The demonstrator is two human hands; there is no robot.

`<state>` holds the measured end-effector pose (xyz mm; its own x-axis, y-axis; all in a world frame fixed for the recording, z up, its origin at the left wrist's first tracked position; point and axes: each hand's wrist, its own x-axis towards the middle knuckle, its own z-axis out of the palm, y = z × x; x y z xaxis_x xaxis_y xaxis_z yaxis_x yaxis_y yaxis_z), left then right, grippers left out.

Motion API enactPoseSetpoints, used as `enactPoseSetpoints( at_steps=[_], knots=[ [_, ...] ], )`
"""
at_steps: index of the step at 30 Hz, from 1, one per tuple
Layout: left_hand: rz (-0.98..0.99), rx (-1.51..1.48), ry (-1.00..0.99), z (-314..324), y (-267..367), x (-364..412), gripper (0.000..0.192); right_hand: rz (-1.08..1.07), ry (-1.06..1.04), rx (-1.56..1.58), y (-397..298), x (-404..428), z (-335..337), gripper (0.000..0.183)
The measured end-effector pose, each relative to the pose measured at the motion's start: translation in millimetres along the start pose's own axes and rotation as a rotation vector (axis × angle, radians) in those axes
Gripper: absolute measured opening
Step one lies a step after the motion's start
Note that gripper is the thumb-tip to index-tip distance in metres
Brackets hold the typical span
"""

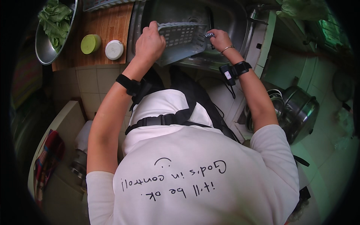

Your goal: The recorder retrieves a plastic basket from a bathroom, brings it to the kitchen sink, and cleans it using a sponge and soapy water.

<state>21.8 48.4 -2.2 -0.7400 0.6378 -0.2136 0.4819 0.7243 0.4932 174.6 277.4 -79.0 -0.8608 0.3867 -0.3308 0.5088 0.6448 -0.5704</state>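
Observation:
A grey perforated plastic basket [184, 38] is held tilted on its side over the front of a stainless steel sink [230, 17]. At the basket's left end, my left hand [151, 42] grips its rim. My right hand [221, 40] is at the opposite end, pinching a small shiny crumpled pad [209, 35] that looks like a metal scourer. The pad is close to the basket's right edge; whether it touches the plastic I cannot tell. A dark upright bar or handle, partly hidden, stands in the sink behind my right hand.
Left of the sink, a wooden board [108, 21] carries a green-lidded container [90, 44] and a round white one [114, 50]. A metal bowl [42, 53] holds leafy greens [56, 22]. A faucet [254, 18] rises at the sink's right; metal pots [298, 112] stand lower right.

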Motion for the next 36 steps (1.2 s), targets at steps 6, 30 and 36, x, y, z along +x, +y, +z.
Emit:
enactPoseSetpoints(
  at_steps=[6, 30, 36],
  knots=[
    [0.014, -0.007, 0.005, 0.5, 1.9, -1.1, 0.037, -0.22, -0.173, -0.32, -7.9, -14.2, 37.2, 0.018],
    [0.067, -0.022, 0.049, 10.7, 2.2, -1.1, 0.04, 0.038, -0.186, -0.236, -3.2, 15.3, 95.0, 0.021],
    [0.059, -0.006, 0.059, 14.0, -7.1, 0.0, 0.044, -0.294, -0.214, 0.151, -111.7, -6.4, 69.2, 0.018]
  ],
)
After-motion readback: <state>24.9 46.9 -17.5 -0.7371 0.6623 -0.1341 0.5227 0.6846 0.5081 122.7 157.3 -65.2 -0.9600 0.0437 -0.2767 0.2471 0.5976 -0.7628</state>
